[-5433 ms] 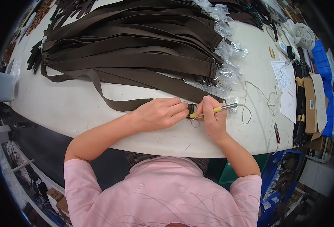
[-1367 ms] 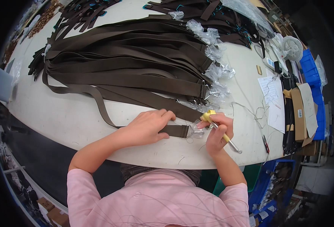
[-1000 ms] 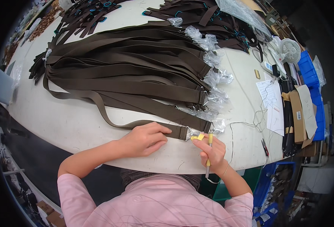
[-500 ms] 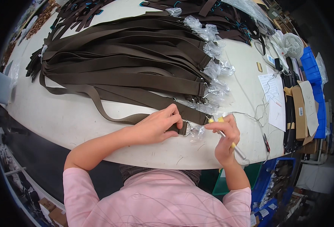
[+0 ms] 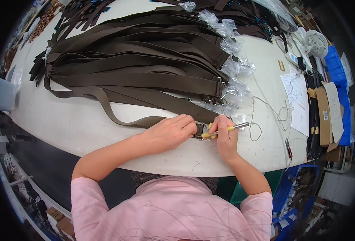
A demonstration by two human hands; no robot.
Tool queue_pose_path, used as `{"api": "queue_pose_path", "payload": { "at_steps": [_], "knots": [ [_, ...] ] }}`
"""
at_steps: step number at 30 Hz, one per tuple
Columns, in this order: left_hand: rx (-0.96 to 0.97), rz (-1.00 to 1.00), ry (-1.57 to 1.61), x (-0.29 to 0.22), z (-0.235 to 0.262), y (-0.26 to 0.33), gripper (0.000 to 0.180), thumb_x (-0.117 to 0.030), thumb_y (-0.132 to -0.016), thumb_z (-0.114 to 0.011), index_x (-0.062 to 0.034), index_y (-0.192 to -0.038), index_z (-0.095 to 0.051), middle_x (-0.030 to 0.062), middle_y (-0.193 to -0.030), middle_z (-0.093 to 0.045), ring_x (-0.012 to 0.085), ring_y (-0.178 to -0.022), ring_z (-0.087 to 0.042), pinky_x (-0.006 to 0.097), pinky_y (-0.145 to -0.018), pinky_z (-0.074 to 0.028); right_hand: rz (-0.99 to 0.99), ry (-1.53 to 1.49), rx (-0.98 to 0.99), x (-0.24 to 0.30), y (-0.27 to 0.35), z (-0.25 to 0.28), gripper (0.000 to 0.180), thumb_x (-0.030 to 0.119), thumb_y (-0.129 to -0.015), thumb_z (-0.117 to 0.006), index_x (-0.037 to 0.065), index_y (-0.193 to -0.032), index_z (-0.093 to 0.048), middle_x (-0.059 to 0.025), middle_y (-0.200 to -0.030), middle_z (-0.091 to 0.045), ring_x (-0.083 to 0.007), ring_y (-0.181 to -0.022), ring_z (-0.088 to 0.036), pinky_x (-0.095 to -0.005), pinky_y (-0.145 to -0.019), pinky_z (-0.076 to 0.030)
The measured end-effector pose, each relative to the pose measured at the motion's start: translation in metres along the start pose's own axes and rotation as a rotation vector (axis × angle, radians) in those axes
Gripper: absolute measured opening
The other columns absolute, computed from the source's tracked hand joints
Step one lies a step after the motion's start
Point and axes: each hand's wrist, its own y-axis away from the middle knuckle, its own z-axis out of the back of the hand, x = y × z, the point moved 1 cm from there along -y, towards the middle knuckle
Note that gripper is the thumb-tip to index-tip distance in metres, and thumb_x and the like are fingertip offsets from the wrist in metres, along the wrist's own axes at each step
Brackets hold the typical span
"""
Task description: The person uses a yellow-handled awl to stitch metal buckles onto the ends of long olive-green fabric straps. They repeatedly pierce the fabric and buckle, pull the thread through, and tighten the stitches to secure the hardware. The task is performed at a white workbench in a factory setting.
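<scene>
The left hand [image 5: 174, 131] covers a stretch of the brown strap [image 5: 142, 121] near its end; the right hand [image 5: 225, 138] hides part of the yellow-and-silver tool [image 5: 239, 126], whose exact contact is too small to tell; the upper edge cuts off the far strap pile [image 5: 254, 31], the lower edge the pink shirt [image 5: 169, 205]; the writing on the paper [image 5: 300, 116] is too small to read.

Pale pink shirt [image 5: 173, 205], with a small, faint mark [image 5: 148, 204] left of centre. The left sleeve [image 5: 87, 197] and right sleeve [image 5: 258, 205] are short. Beyond the shirt's far edge shows a dark, patterned garment [image 5: 147, 179].
</scene>
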Motion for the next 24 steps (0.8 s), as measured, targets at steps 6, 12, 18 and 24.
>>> {"api": "queue_pose_path", "payload": {
  "at_steps": [6,12,18,24],
  "knots": [
    [-0.091,-0.019,0.013,-0.002,-0.002,-0.003,0.02,-0.002,-0.082,-0.074,-0.0033,-0.093,-0.058,0.009,-0.096,-0.058,0.0278,-0.086,-0.062,0.038,-0.07,-0.054,0.024,0.022,0.014,-0.001,-0.001,0.0,0.051,0.027,-0.113,-0.038,0.003,-0.071,-0.055,-0.0024,-0.066,-0.054,-0.007,-0.056,-0.047,-0.0251,-0.052,-0.038],
    [-0.099,-0.094,-0.077,0.002,-0.009,-0.006,0.023,0.004,-0.073,-0.072,-0.0026,-0.089,-0.057,0.0092,-0.091,-0.057,0.0267,-0.08,-0.062,0.037,-0.065,-0.054,0.033,0.066,0.021,-0.006,-0.002,0.001,0.052,0.032,-0.112,-0.041,0.003,-0.074,-0.059,-0.0035,-0.061,-0.059,-0.0079,-0.054,-0.055,-0.0254,-0.052,-0.044],
    [-0.134,-0.12,-0.105,0.001,-0.012,-0.006,0.02,0.002,-0.072,-0.069,-0.0013,-0.085,-0.054,0.0095,-0.087,-0.052,0.0252,-0.079,-0.061,0.037,-0.066,-0.054,0.039,0.059,0.039,-0.006,-0.002,0.001,0.05,0.031,-0.112,-0.043,0.001,-0.075,-0.059,-0.0036,-0.062,-0.058,-0.0087,-0.055,-0.057,-0.0255,-0.053,-0.045],
    [-0.156,-0.124,-0.108,0.002,-0.014,-0.004,0.021,0.002,-0.072,-0.069,-0.001,-0.086,-0.054,0.0097,-0.087,-0.054,0.0251,-0.077,-0.061,0.037,-0.064,-0.055,0.045,0.063,0.047,-0.004,-0.002,0.0,0.05,0.03,-0.112,-0.043,0.001,-0.075,-0.06,-0.0043,-0.063,-0.059,-0.01,-0.056,-0.059,-0.0257,-0.053,-0.047]
  ]
}}
